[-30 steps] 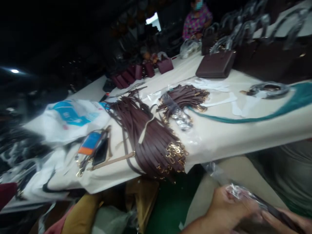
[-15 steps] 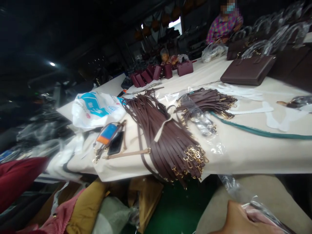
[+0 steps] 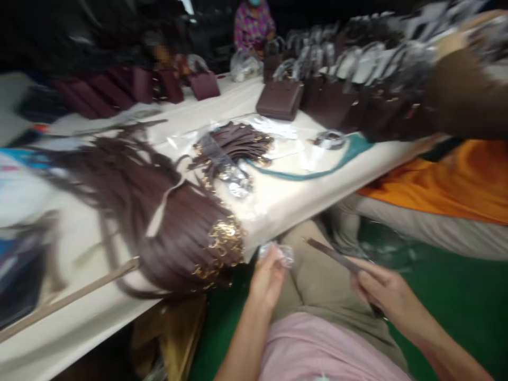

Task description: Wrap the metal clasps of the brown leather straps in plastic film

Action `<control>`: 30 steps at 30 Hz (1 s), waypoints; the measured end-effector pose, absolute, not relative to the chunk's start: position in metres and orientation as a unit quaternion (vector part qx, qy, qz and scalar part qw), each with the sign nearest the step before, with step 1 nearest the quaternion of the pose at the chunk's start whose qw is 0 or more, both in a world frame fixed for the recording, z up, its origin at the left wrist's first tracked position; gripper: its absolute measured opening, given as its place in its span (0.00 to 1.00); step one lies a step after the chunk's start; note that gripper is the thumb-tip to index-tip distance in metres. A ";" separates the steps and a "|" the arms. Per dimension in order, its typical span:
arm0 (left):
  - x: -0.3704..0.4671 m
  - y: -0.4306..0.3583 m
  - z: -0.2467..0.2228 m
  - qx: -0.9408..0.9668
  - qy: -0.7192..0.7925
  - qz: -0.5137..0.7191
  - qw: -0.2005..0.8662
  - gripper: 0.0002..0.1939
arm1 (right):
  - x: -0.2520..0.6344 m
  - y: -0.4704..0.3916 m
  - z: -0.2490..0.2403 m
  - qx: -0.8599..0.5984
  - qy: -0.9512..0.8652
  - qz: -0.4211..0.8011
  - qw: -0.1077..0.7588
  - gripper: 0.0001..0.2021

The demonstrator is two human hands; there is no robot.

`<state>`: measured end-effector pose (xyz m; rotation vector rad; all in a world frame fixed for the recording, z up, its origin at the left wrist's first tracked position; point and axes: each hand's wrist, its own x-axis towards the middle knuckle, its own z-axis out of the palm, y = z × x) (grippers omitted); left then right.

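Note:
Above my lap, my left hand [image 3: 267, 279] pinches a small crumpled piece of clear plastic [image 3: 286, 256] near the table's front edge. To its right, my right hand [image 3: 379, 288] is closed around a dark brown leather strap [image 3: 332, 253], which points up and left with a small metal bit at its tip. A large bundle of brown straps [image 3: 170, 233] with gold clasps lies on the table, tied with a pale band. Beyond it is a smaller bundle of brown straps [image 3: 238, 142], partly under clear plastic. Motion blurs much of the view.
Dark brown handbags [image 3: 280, 99] and maroon handbags [image 3: 205, 84] stand along the back of the white table [image 3: 286, 203]. A green strip [image 3: 301, 175] curves near the edge. One person in a checked shirt [image 3: 254, 26] is behind; another's brown sleeve [image 3: 468, 95] reaches in at right.
The view has swung to the right. Both my hands now show over my lap, one with plastic and one with a strap; before, only one hand showed at the bottom right, with plastic.

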<state>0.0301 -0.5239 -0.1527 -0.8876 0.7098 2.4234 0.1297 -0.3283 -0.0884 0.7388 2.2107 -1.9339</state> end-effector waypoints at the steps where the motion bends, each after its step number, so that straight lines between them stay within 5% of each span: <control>1: 0.026 -0.524 -0.155 -0.328 0.245 0.878 0.249 0.11 | 0.136 -0.327 -0.086 0.256 0.725 -0.638 0.046 0.28; 3: 0.019 -0.522 -0.159 -0.354 0.209 0.869 0.274 0.04 | 0.143 -0.326 -0.082 0.264 0.722 -0.639 0.026 0.27; 13: 0.020 -0.506 -0.143 -0.354 0.167 0.861 0.324 0.08 | 0.160 -0.329 -0.082 0.138 0.717 -0.680 0.060 0.19; 30: 0.026 -0.501 -0.139 -0.354 0.171 0.843 0.366 0.06 | 0.153 -0.330 -0.075 0.126 0.689 -0.709 0.085 0.22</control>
